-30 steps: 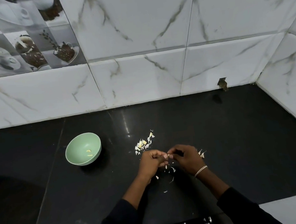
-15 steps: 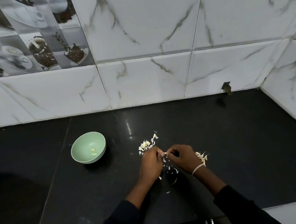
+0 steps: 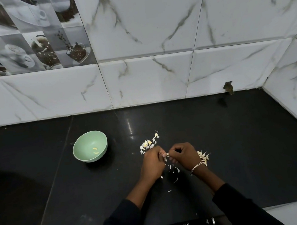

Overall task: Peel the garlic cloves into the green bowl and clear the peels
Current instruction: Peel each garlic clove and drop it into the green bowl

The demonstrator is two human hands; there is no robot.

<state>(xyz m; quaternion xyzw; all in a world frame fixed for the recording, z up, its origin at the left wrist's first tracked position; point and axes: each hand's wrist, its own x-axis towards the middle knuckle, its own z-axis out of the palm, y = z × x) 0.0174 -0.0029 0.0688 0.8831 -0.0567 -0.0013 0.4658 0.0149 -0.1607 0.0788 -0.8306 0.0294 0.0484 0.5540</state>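
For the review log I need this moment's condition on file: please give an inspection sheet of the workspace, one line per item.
Surface: black countertop, glossy, with a seam on its left part.
Job's things: green bowl upright, peeled cloves inside; garlic clove between the hands; unpeeled cloves heaped beside the right wrist.
Clutter: peel pile just beyond the left hand; loose peel scraps on the counter under the hands.
Grippers: left hand and right hand both pinch the garlic clove.
Cables: nothing seen.
Surroundings: marble wall tiles; coffee-print tile at upper left; broken notch at the wall's foot.
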